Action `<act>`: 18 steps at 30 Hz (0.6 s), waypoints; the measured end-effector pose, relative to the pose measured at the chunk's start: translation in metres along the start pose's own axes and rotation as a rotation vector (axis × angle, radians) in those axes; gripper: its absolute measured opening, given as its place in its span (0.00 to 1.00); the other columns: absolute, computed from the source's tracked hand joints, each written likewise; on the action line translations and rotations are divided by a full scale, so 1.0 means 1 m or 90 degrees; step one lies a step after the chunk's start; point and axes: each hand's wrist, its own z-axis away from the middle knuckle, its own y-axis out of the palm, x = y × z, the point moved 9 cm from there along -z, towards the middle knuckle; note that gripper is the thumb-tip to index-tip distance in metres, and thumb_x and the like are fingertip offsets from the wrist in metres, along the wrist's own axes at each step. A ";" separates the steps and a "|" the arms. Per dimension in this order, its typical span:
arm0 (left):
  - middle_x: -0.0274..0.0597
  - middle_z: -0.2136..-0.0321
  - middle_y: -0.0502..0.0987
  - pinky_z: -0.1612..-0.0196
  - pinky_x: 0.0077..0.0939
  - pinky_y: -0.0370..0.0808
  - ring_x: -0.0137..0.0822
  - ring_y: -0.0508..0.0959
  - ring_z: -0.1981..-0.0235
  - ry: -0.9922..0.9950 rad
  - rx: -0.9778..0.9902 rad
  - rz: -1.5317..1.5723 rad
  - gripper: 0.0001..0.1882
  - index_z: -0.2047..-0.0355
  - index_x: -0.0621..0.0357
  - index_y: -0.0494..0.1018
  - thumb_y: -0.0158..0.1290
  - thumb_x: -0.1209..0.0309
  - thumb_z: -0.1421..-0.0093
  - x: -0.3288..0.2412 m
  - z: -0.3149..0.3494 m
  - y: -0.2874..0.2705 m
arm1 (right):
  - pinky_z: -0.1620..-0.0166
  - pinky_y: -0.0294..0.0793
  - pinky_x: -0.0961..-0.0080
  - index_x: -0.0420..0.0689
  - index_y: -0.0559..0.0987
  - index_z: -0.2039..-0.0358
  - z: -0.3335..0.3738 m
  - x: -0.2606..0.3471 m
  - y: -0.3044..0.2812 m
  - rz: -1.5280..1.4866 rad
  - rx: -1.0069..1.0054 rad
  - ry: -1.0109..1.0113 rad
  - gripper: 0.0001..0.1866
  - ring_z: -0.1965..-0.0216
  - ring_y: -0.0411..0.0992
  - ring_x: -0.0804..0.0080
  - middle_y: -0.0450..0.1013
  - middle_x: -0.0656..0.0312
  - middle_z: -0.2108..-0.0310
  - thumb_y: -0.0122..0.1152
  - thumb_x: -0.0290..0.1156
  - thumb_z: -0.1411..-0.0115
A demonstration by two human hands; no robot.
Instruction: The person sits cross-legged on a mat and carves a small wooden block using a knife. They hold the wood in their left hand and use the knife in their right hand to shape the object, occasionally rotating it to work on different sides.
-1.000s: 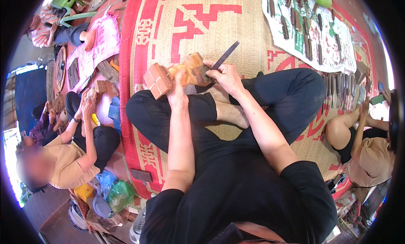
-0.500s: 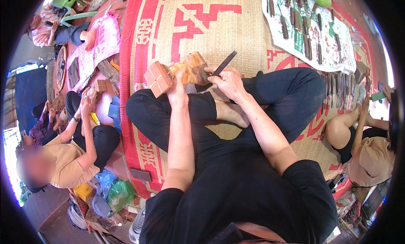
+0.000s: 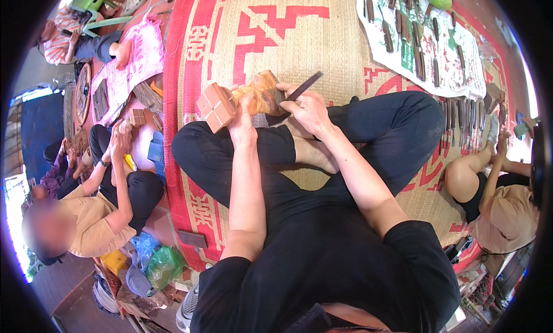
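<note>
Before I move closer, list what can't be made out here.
In the head view:
Dark tool: lower end, hidden by the right hand.
Yellow wood and brown block: whether they join, partly covered by the left hand.
Tools on the white cloth: edges, too small.
Person at far right: partly cut off by the picture's edge.

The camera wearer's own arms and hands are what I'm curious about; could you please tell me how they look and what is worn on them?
Both upper arms are in loose, short black sleeves, and the forearms below them are bare. The left hand and right hand wear no gloves, and neither wrist shows a watch.
</note>
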 end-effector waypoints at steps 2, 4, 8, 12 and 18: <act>0.37 0.58 0.72 0.62 0.35 0.77 0.34 0.74 0.57 0.052 -0.017 -0.060 0.23 0.53 0.51 0.68 0.59 0.73 0.50 -0.003 -0.001 -0.002 | 0.59 0.73 0.70 0.42 0.80 0.61 0.000 -0.001 0.000 0.006 0.025 0.040 0.16 0.62 0.75 0.58 0.76 0.52 0.61 0.56 0.35 0.49; 0.37 0.58 0.72 0.63 0.35 0.77 0.34 0.74 0.57 0.060 -0.015 -0.066 0.23 0.53 0.51 0.68 0.59 0.74 0.50 -0.003 -0.001 -0.002 | 0.59 0.73 0.69 0.42 0.80 0.61 0.001 -0.002 0.001 0.010 0.053 0.060 0.16 0.61 0.75 0.57 0.76 0.53 0.60 0.56 0.35 0.49; 0.37 0.58 0.72 0.63 0.34 0.77 0.33 0.74 0.58 0.052 -0.015 -0.061 0.24 0.52 0.51 0.68 0.59 0.74 0.51 0.000 -0.003 -0.003 | 0.59 0.73 0.67 0.42 0.79 0.59 0.003 0.004 0.002 0.058 0.060 -0.019 0.18 0.60 0.75 0.56 0.76 0.53 0.60 0.56 0.34 0.50; 0.38 0.59 0.72 0.63 0.33 0.77 0.33 0.74 0.58 0.069 -0.015 -0.060 0.24 0.53 0.52 0.68 0.59 0.74 0.51 -0.002 -0.002 -0.002 | 0.59 0.73 0.66 0.41 0.79 0.59 0.005 0.011 0.001 0.101 0.063 -0.015 0.19 0.61 0.75 0.56 0.76 0.53 0.60 0.56 0.33 0.51; 0.38 0.59 0.72 0.62 0.32 0.77 0.33 0.74 0.58 0.071 -0.014 -0.060 0.23 0.53 0.53 0.67 0.59 0.74 0.51 -0.003 0.000 -0.001 | 0.60 0.73 0.69 0.40 0.80 0.63 0.010 0.014 0.005 0.052 0.057 -0.043 0.15 0.62 0.75 0.60 0.77 0.53 0.65 0.57 0.34 0.51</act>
